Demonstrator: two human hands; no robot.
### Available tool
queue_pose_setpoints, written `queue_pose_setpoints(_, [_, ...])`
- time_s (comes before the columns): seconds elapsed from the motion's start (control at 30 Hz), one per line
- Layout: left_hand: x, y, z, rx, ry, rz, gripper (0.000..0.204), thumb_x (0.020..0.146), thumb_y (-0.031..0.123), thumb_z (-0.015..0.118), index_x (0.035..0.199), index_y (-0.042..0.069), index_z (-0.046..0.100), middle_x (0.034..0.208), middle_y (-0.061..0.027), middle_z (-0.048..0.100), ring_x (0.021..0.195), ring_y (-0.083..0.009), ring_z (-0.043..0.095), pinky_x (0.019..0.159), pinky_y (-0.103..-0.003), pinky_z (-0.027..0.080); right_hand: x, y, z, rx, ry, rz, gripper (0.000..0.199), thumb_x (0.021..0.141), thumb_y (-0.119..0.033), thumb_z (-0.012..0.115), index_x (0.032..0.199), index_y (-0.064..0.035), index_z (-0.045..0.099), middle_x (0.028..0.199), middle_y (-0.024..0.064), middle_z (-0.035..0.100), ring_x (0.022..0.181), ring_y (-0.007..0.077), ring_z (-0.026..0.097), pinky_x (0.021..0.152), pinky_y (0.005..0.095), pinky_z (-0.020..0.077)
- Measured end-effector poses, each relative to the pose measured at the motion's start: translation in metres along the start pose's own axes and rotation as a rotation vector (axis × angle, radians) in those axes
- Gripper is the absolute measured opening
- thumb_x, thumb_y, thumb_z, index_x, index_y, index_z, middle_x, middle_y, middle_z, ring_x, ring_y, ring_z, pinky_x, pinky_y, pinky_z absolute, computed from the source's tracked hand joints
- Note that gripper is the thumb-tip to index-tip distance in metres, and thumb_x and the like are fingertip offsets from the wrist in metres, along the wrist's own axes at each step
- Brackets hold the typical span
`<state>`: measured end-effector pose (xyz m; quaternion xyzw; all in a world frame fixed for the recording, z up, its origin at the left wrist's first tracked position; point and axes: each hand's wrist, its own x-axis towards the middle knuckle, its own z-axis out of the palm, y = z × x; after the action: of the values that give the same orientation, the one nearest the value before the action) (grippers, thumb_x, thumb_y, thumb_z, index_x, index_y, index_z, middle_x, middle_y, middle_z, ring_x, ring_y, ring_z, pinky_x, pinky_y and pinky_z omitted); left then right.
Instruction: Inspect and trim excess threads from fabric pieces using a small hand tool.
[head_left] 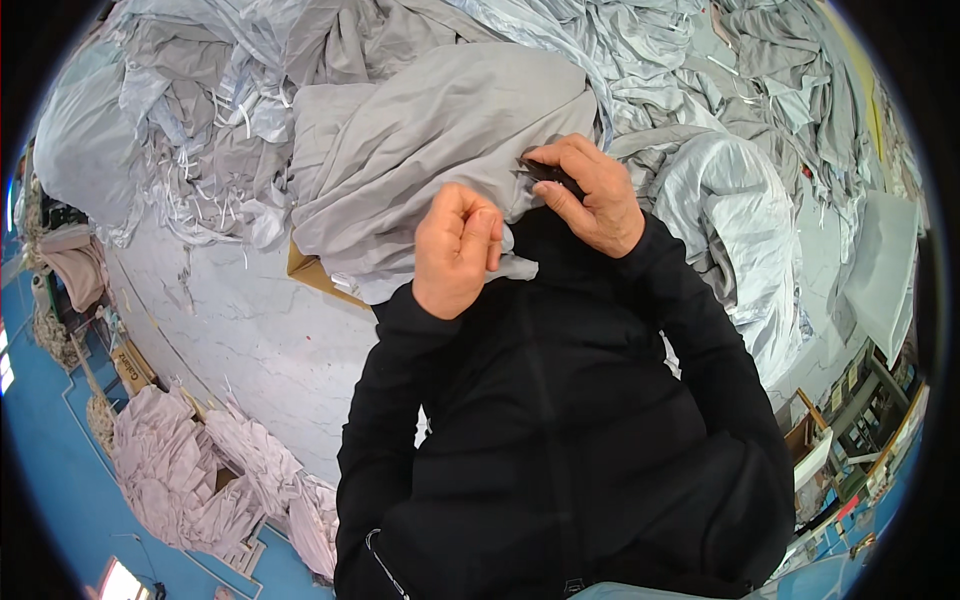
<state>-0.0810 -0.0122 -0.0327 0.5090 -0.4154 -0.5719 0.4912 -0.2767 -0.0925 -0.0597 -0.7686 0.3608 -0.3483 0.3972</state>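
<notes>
A large piece of grey cloth (430, 130) lies bunched in front of me and drapes down toward my lap. My left hand (460, 250) is closed at its near edge, thumb pressed against the curled fingers. A loose corner of the cloth sticks out beside that hand; the pinched part itself is hidden. My right hand (595, 195) is closed around small black thread snips (556, 179). Their tips point left and touch or nearly touch the cloth. The two hands are a short distance apart.
Heaps of grey and pale blue fabric (730, 190) surround the marble-patterned table (240, 320). A cardboard box edge (315, 272) shows under the cloth. Pinkish fabric (170, 470) is piled at lower left above a blue floor (50, 450). A translucent bin (885, 270) stands at the right.
</notes>
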Motion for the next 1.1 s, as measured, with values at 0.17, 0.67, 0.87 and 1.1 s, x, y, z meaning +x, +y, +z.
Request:
queue_pose_setpoints(0.17, [-0.012, 0.005, -0.034, 0.805, 0.155, 0.232, 0.011, 0.092, 0.002, 0.061, 0.091, 0.003, 0.050, 0.073, -0.0139, 0.058, 0.064, -0.0383, 0.058, 0.055, -0.042, 0.045, 0.000, -0.002, 0.002, -0.074, 0.024, -0.014, 0.025, 0.086, -0.014, 0.070, 0.110, -0.0047, 0.065, 0.094, 0.0093, 0.062, 0.076, 0.0254, 0.062, 0.066, 0.0317, 0.0497])
queue_pose_setpoints(0.67, [-0.001, 0.042, -0.023, 0.655, -0.325, 0.019, 0.008, 0.088, 0.006, 0.067, 0.084, -0.001, 0.067, 0.086, -0.0132, 0.067, 0.068, -0.0214, 0.064, 0.062, -0.033, 0.046, -0.002, 0.002, 0.004, -0.062, 0.078, -0.034, 0.025, 0.087, -0.012, 0.069, 0.110, -0.0049, 0.065, 0.095, 0.0091, 0.062, 0.074, 0.0258, 0.061, 0.066, 0.0311, 0.0494])
queue_pose_setpoints(0.87, [0.015, 0.013, 0.007, 0.185, -0.190, 0.205, 0.010, 0.094, 0.003, 0.061, 0.087, -0.003, 0.065, 0.095, -0.0088, 0.061, 0.061, -0.0088, 0.053, 0.059, -0.022, 0.043, -0.008, 0.015, 0.006, 0.274, 0.080, 0.209, 0.025, 0.098, -0.008, 0.057, 0.119, 0.0025, 0.061, 0.108, 0.0083, 0.066, 0.094, 0.0143, 0.061, 0.084, 0.0268, 0.0485])
queue_pose_setpoints(1.1, [0.023, 0.000, 0.000, 0.590, 0.093, 0.199, 0.008, 0.091, 0.006, 0.063, 0.085, 0.002, 0.060, 0.064, -0.0108, 0.060, 0.054, -0.0239, 0.059, 0.051, -0.036, 0.044, -0.005, 0.002, 0.013, 0.005, 0.137, 0.077, 0.024, 0.097, -0.010, 0.058, 0.118, 0.0010, 0.060, 0.099, 0.0141, 0.063, 0.086, 0.0236, 0.062, 0.078, 0.0292, 0.0480])
